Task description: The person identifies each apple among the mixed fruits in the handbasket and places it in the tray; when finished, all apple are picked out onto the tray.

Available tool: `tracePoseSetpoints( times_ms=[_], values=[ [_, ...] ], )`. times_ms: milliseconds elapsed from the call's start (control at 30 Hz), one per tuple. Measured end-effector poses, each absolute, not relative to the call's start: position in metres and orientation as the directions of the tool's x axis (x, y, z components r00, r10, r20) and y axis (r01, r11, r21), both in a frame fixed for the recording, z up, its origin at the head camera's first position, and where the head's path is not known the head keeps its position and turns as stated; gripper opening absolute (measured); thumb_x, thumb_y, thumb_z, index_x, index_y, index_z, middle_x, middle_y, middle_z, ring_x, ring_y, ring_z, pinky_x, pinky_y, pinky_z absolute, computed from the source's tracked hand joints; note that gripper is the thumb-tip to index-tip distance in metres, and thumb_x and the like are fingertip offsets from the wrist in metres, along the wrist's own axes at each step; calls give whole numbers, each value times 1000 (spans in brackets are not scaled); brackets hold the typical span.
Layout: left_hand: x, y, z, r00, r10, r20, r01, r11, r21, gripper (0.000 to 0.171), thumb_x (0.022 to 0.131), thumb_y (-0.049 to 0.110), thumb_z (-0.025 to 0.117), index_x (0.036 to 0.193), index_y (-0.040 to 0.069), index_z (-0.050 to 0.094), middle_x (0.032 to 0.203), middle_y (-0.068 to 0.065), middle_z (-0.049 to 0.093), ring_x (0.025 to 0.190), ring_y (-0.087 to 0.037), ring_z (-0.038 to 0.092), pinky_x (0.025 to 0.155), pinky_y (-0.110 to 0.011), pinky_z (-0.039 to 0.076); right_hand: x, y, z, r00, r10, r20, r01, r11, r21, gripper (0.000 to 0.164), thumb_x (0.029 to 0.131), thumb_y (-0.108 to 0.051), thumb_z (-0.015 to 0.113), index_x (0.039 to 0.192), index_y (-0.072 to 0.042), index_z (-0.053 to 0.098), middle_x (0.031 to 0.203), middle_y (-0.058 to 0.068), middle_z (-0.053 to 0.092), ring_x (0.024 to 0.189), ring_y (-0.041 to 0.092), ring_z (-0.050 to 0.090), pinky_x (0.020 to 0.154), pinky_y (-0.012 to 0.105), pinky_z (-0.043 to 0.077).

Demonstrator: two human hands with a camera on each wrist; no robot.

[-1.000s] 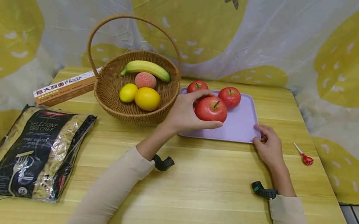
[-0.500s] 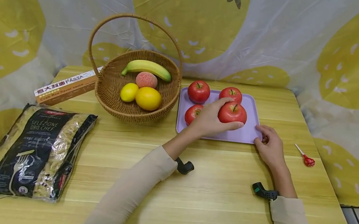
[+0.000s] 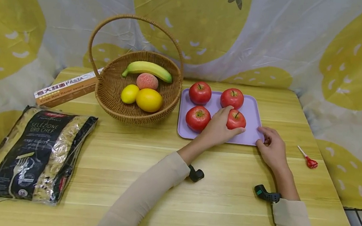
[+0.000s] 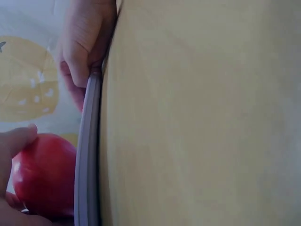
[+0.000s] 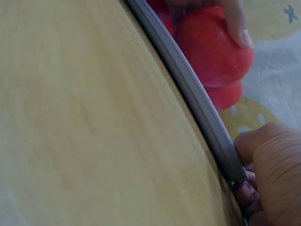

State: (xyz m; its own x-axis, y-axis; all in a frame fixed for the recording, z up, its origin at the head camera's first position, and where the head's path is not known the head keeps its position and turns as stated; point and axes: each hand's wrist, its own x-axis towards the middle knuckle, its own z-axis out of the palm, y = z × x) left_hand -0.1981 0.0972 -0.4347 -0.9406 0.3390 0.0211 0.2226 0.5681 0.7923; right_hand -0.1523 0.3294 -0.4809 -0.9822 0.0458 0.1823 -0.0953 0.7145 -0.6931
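My left hand [image 3: 217,127] grips a red apple [image 3: 237,120] low over the front right part of the lilac tray [image 3: 252,117]. In the left wrist view, thumb and fingers lie around this apple [image 4: 47,172], which appears to touch the tray. Three other apples rest on the tray: one at the back left [image 3: 200,93], one at the back right [image 3: 232,98] and one at the front left [image 3: 198,119]. At the tray's right front corner, my right hand [image 3: 272,146] pinches the rim, as the right wrist view also shows.
Left of the tray stands a wicker basket [image 3: 106,99] with a banana [image 3: 149,70], a peach-like fruit [image 3: 147,81] and two yellow fruits [image 3: 149,100]. A pasta box [image 3: 66,88] and a bag of pasta [image 3: 32,154] lie farther left. A lollipop [image 3: 311,162] lies at right.
My left hand has carried the apple rightward over the tray and lowered it at the front right, uncovering the front left apple. My right hand has stayed on the tray's corner.
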Motion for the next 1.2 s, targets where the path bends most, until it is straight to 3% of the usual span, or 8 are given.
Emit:
tracePoseSetpoints(
  times_ms=[400,600,800,1067,1200],
  values=[
    [-197,103,-439,-966,259,-3,154,584,797,87,88,49,79,156,16,35,150,-6,49,133,-21,54,111,-41,50,-152,328,-479,-984,44,173,-90,713,-695,44,92,1,61,136,4,64,139,23,58,94,20,50,74,5,37],
    [-197,102,-438,-963,269,-29,141,588,796,95,87,51,78,161,18,29,156,-5,44,139,-22,51,114,-43,47,-153,327,-479,-983,41,178,-97,709,-698,43,92,1,62,135,4,64,138,23,58,95,20,50,74,4,37],
    [-193,92,-430,-948,314,-56,146,582,800,103,87,53,77,165,18,20,164,-3,36,145,-23,45,118,-46,43,-153,326,-479,-981,39,189,-108,700,-706,43,91,2,62,134,5,65,137,24,59,95,21,50,74,4,36],
    [-182,63,-411,-911,398,-106,108,481,870,102,85,58,77,164,20,25,162,2,41,145,-19,46,120,-45,39,-154,328,-481,-981,28,193,-120,692,-712,44,90,2,64,134,6,64,136,25,59,95,22,51,74,4,36],
    [-176,45,-403,-865,496,-72,159,408,899,98,87,49,80,164,23,26,166,-4,38,149,-22,44,122,-41,38,-151,329,-479,-985,29,168,-102,693,-714,45,91,2,64,135,5,64,137,24,58,96,22,51,74,5,36]
  ],
)
